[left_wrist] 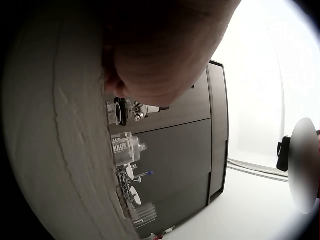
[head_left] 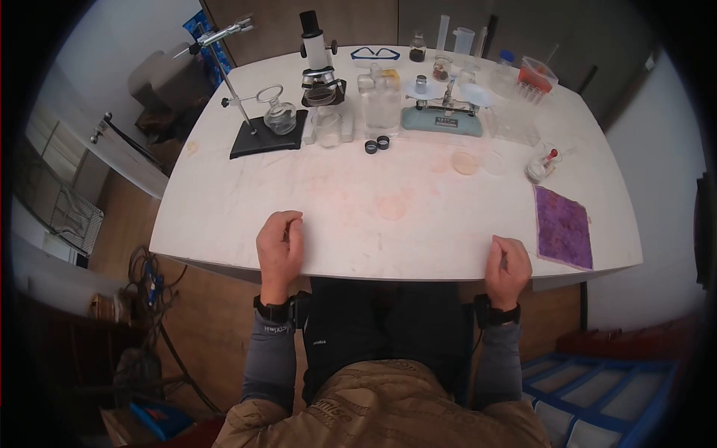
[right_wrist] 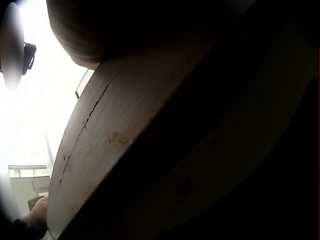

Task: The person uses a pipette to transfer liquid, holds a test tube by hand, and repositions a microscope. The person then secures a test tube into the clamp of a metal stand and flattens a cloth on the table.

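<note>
My left hand [head_left: 280, 246] rests at the front edge of the white table [head_left: 336, 224], left of the middle, its fingers loosely curled round nothing. Farther right along the same edge lies my right hand [head_left: 509, 269], also loosely curled with nothing in it. Nearest to the right hand is a purple cloth [head_left: 562, 228], flat on the tabletop. Two small black caps [head_left: 377, 144] and a shallow round dish [head_left: 464, 163] lie beyond the hands. In the left wrist view the left hand [left_wrist: 165, 55] hides part of the table; the right wrist view is mostly dark.
At the back stand a ring stand [head_left: 261, 142] with a glass flask [head_left: 280, 119], a microscope [head_left: 315, 56], a beaker [head_left: 327, 128], a large clear bottle [head_left: 381, 104] and a balance [head_left: 442, 121]. Blue-framed goggles [head_left: 376, 54] lie behind. A small glass jar [head_left: 536, 172] sits at right.
</note>
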Demonstrator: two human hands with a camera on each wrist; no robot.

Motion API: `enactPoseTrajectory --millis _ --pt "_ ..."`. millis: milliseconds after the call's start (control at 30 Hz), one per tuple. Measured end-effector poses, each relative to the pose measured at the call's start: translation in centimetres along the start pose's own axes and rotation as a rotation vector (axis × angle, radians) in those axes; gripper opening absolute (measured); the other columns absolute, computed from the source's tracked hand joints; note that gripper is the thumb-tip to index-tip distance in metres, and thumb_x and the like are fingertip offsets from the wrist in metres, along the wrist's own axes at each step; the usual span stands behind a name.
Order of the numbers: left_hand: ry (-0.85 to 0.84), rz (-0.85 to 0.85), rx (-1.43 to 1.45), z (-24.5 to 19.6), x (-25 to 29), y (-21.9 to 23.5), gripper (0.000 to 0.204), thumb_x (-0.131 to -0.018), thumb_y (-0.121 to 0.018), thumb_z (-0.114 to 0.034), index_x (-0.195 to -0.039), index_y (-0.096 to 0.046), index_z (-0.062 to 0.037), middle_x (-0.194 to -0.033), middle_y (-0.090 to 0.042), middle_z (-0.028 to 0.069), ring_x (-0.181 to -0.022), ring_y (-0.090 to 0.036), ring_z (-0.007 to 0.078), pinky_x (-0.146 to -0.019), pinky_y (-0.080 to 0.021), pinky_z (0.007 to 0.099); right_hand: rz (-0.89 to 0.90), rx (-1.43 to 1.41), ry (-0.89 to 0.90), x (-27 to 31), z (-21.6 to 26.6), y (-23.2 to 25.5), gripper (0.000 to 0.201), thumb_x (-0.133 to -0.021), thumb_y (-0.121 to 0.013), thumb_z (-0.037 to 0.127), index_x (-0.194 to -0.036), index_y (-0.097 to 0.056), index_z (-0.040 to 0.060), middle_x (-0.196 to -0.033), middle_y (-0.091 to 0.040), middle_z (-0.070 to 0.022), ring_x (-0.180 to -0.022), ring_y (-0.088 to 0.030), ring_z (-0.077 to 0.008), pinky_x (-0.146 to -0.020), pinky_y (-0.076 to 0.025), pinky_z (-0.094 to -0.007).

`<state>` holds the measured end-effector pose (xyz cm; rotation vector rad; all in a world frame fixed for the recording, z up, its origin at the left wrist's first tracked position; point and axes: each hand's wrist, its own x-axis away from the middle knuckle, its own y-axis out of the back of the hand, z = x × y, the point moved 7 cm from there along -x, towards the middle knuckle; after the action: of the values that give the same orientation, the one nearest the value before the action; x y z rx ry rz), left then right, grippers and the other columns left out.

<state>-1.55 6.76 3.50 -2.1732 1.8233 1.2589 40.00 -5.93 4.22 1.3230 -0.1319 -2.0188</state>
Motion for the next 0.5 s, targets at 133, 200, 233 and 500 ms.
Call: enactPoseTrajectory --millis 133,200,233,500 --pt "0.027 0.010 0.001 -0.31 0.04 -0.01 0.009 -0.097 -0.063 0.000 -0.103 -0.070 0.0020 -0.088 -0.069 0.0141 -0.074 -0.065 0.0252 -0.069 -0.052 0.0344 -0.008 -0.006 0.000 0.01 0.02 0.15 0.011 -0.091 -0.069 -0.005 -0.101 -0.075 -0.0032 -0.090 -0.072 -0.0160 -0.075 -0.068 -0.0278 -0.067 -0.055 -0.0353" --pt "0.019 0.004 -0.002 -0.31 0.02 -0.10 0.009 -0.097 -0.063 0.000 -0.103 -0.070 0.0019 -0.088 -0.069 0.0141 -0.073 -0.065 0.0253 -0.069 -0.052 0.0346 -0.010 -0.004 0.003 -0.07 0.06 0.20 0.011 -0.091 -0.069 -0.005 -0.101 -0.075 -0.0032 -0.090 -0.072 -0.0161 -0.075 -0.068 -0.0278 -0.067 -0.055 -0.0353" --pt "0.015 -0.001 -0.008 -0.29 0.05 -0.08 0.009 -0.097 -0.063 0.000 -0.103 -0.070 0.0019 -0.088 -0.069 0.0142 -0.073 -0.065 0.0254 -0.069 -0.052 0.0348 -0.006 -0.003 0.004 -0.08 0.13 0.19 0.011 -0.092 -0.070 -0.005 -0.101 -0.075 -0.0031 -0.090 -0.072 -0.0161 -0.075 -0.068 -0.0278 -0.067 -0.055 -0.0353" --pt "-0.004 0.004 -0.016 -0.48 -0.02 0.11 0.009 -0.096 -0.064 0.000 -0.103 -0.070 0.0020 -0.088 -0.068 0.0142 -0.073 -0.064 0.0258 -0.068 -0.052 0.0347 -0.004 -0.007 0.000 -0.06 0.34 0.15 0.011 -0.091 -0.070 -0.005 -0.101 -0.075 -0.0029 -0.091 -0.072 -0.0159 -0.075 -0.068 -0.0274 -0.067 -0.055 -0.0352"
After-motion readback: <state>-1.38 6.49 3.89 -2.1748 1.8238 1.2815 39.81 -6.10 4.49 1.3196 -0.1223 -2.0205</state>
